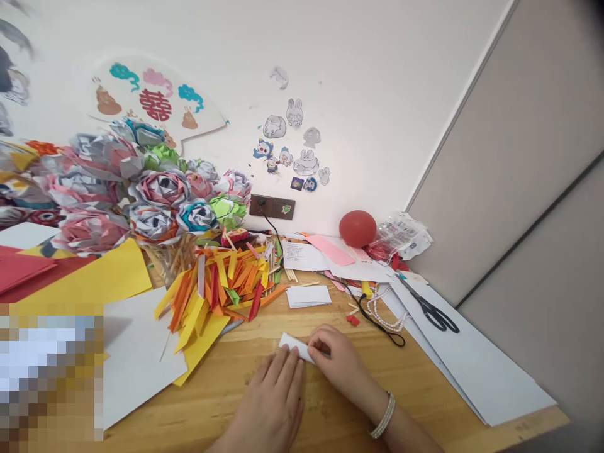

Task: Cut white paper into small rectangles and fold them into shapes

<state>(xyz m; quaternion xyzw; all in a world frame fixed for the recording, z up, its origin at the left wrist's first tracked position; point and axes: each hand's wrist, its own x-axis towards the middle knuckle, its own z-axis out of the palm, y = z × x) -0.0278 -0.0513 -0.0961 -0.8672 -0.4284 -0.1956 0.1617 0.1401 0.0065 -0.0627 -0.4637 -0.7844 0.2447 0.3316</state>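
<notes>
A narrow strip of folded white paper [293, 341] lies on the wooden table in front of me. My left hand [277, 393] rests flat on the table, fingers stretched out, with its fingertips pressing on the paper's near side. At the strip's right end, my right hand [337, 358] pinches the paper between thumb and curled fingers. A bracelet circles the right wrist. Part of the strip is hidden under the fingers. Just beyond it lies a small stack of white paper pieces [309, 296].
Folded yellow, orange and red paper strips [231, 277] are heaped at left, below paper flowers [160, 189]. Black scissors [431, 308] lie on white sheets [486, 365] at right. A red balloon [357, 228], bead strings [384, 311] and a black cord [377, 321] sit farther back.
</notes>
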